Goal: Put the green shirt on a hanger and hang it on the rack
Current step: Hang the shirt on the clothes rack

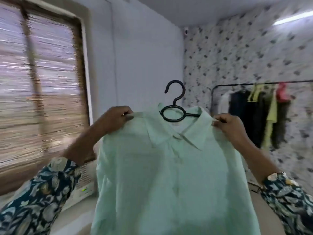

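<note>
A pale green collared shirt (169, 175) hangs in front of me, its front facing me and buttoned. A black hanger (176, 102) sits inside it, with hook and ring sticking up out of the collar. My left hand (116, 119) pinches the shirt's left shoulder. At the other shoulder, my right hand (228, 124) pinches the fabric and the hanger's end. The black clothes rack (220, 86) stands at the right against the patterned wall, apart from the shirt.
Dark, white, yellow-green and pink garments (257, 114) hang on the rack. A window with a brown frame (42, 82) fills the left wall. A white printed box (84, 182) lies low on the left behind the shirt. The view is motion-blurred.
</note>
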